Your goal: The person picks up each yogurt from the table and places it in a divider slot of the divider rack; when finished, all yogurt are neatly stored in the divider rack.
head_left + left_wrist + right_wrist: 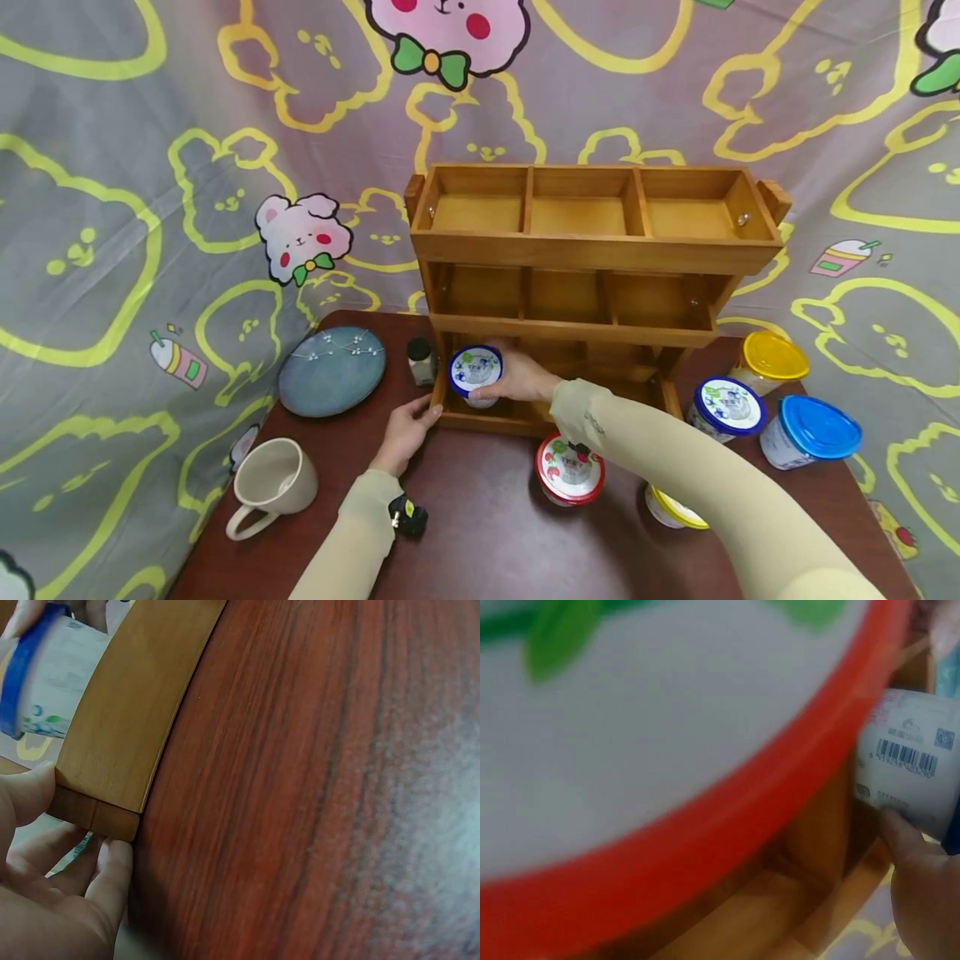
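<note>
A small tub with a dark blue lid [472,368] is in my right hand [525,380], which grips it around the side. The tub is at the left end of the bottom tier of a wooden three-tier rack [600,246]; whether its base touches the tier is hidden. In the right wrist view the tub's barcode side [907,761] faces the camera, with my thumb on it. My left hand [405,435] pinches the front left corner of that tier, thumb and fingers on either side of the wood [105,814].
A red-lidded tub [568,473] stands before the rack, and a yellow-lidded tub [675,510] is partly under my right sleeve. More tubs [813,433] stand at right. At left are a blue plate [333,379], a black-capped jar [421,367] and a beige mug [281,483].
</note>
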Motion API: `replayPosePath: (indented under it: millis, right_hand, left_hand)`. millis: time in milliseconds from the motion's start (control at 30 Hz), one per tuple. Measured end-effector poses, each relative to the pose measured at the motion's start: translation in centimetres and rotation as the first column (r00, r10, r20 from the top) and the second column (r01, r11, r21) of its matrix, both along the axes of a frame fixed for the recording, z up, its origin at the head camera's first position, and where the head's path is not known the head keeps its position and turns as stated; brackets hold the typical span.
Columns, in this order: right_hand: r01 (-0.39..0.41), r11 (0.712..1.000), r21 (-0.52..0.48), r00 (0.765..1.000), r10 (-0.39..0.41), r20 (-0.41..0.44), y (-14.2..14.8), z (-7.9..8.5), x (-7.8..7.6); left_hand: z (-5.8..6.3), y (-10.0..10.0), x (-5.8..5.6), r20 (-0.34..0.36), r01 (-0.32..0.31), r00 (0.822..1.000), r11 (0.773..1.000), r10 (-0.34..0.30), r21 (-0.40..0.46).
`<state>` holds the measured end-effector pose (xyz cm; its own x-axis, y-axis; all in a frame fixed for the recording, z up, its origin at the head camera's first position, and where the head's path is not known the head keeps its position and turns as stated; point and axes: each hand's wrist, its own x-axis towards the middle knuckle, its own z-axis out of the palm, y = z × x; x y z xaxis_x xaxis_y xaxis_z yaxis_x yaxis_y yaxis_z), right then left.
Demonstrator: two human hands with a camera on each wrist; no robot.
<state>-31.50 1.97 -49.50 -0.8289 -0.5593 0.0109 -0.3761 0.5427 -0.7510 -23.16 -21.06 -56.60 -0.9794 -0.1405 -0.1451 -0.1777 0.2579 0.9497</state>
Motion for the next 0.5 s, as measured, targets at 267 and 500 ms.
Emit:
replayPosePath:
  millis: [267,500]
  right_hand:
    - [-0.071,0.995,0.068,0.997,0.070,0.016,0.81,-0.18,-0.72]
    - [-0.091,0.992,0.085,0.996,0.089,0.018,0.82,-0.29,-0.94]
  left_hand:
    - [0.00,0.16,0.12,-0.032,0.024,0.999,1.000,-0.024,0.012]
    - [0.02,-0.05,0.24,-0.025,0.027,0.999,1.000,-0.027,-0.013]
